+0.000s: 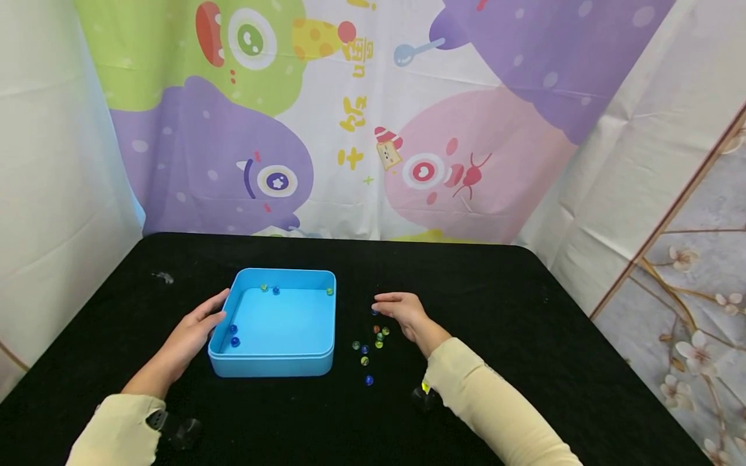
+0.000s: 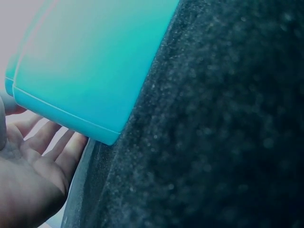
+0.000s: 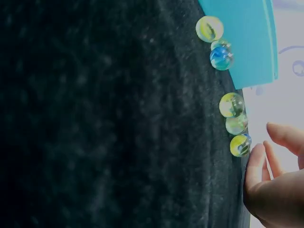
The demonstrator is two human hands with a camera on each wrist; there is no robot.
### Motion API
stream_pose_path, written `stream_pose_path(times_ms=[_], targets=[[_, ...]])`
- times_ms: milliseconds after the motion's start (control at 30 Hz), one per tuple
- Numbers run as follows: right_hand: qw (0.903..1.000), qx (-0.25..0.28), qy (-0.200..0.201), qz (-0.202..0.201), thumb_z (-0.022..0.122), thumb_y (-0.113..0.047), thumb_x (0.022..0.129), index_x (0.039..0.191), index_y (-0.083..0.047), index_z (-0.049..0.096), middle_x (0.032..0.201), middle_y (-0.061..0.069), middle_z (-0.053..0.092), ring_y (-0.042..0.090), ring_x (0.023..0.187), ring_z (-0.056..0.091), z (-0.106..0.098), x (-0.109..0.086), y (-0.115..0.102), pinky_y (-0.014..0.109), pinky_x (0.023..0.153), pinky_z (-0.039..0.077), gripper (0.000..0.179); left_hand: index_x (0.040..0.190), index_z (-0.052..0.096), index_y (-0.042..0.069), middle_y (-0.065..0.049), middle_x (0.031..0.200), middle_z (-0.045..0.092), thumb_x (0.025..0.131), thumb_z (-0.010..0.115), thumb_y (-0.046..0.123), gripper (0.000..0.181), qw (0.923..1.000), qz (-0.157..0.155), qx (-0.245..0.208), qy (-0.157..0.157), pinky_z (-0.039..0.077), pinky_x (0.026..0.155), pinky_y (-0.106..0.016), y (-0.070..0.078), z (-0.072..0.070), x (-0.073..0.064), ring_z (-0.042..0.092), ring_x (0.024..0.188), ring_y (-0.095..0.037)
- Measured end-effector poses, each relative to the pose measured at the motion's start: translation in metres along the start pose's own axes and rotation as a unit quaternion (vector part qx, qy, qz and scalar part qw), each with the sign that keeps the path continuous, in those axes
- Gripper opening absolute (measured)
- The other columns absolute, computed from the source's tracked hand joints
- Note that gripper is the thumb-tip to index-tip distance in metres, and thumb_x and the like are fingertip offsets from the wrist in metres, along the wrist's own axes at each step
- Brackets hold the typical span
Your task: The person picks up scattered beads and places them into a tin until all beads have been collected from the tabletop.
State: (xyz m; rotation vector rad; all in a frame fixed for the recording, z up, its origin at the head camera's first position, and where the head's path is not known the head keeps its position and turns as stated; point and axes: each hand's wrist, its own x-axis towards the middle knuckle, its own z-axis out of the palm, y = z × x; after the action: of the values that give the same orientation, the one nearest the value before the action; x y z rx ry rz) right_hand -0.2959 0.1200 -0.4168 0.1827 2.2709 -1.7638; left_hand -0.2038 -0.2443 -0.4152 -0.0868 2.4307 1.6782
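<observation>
A light blue square box (image 1: 274, 364) stands on the black table, with several blue and yellow-green marbles inside along its edges. My left hand (image 1: 189, 336) rests against its left side, thumb at the rim and fingers extended along the outer wall (image 2: 66, 116). Right of the box, my right hand (image 1: 403, 312) hovers low with its fingertips right at a dark blue marble (image 1: 375, 312). In the right wrist view its thumb and fingers (image 3: 256, 164) stand apart, with nothing seen between them. Several other marbles lie nearer, among them a reddish one (image 1: 376, 329) and a blue one (image 1: 370, 380).
The black tabletop (image 1: 489, 291) ends at a printed cartoon curtain (image 1: 350, 194) behind. White cloth (image 1: 52, 162) hangs at the left, and a flower-patterned panel (image 1: 699, 291) stands at the right. A small whitish mark (image 1: 163, 277) shows on the table left of the box.
</observation>
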Motion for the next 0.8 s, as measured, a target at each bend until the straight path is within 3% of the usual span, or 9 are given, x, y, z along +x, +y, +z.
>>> stream_pose_path(times_ms=[200,367,533,667,800], targets=[[0.9953,-0.094,-0.007,-0.021,0.071,-0.005,0.080,0.105,-0.006,0.070,0.111,0.008,0.065,0.024,0.106,0.057,0.0002,0.0012,0.0043,0.045,0.097,0.041,0.025,0.151,0.005,0.014,-0.022,0.153,0.000,0.101,0.029,0.033,0.058,1.0000,0.000,0.000,0.004,0.018,0.102,-0.064,0.0004,0.0002,0.0005,0.007,0.135,-0.048],[0.9875,-0.149,-0.010,-0.048,0.072,-0.003,0.080,0.101,-0.005,0.071,0.096,0.006,0.068,0.021,0.094,0.061,0.0016,0.0009,0.0037,0.043,0.091,0.046,0.021,0.151,0.005,0.015,-0.022,0.153,0.000,0.101,0.029,0.033,0.058,1.0000,0.003,0.000,0.005,0.019,0.103,-0.064,0.0009,-0.0007,0.0004,0.007,0.135,-0.048],[0.9847,-0.166,0.001,-0.053,0.072,-0.003,0.080,0.096,-0.005,0.072,0.087,0.003,0.068,0.018,0.085,0.062,0.0035,0.0021,0.0027,0.039,0.086,0.048,0.017,0.151,0.005,0.015,-0.022,0.153,0.000,0.101,0.030,0.033,0.058,1.0000,0.002,-0.003,0.004,0.019,0.102,-0.064,0.0012,-0.0012,0.0012,0.006,0.135,-0.048],[0.9841,-0.171,0.005,-0.049,0.072,-0.007,0.080,0.094,-0.006,0.073,0.094,0.003,0.068,0.019,0.090,0.060,0.0034,0.0017,0.0024,0.041,0.087,0.047,0.014,0.151,0.005,0.014,-0.022,0.153,0.000,0.101,0.029,0.032,0.058,1.0000,-0.003,-0.004,0.005,0.018,0.103,-0.065,0.0004,-0.0007,0.0012,0.006,0.135,-0.048],[0.9894,-0.138,0.004,-0.043,0.072,-0.008,0.081,0.097,-0.004,0.072,0.098,0.007,0.068,0.021,0.092,0.063,0.0024,0.0020,0.0036,0.039,0.088,0.049,0.016,0.151,0.006,0.014,-0.022,0.153,0.001,0.101,0.029,0.032,0.057,1.0000,-0.003,-0.002,0.007,0.019,0.103,-0.064,-0.0005,-0.0002,0.0009,0.008,0.135,-0.048]])
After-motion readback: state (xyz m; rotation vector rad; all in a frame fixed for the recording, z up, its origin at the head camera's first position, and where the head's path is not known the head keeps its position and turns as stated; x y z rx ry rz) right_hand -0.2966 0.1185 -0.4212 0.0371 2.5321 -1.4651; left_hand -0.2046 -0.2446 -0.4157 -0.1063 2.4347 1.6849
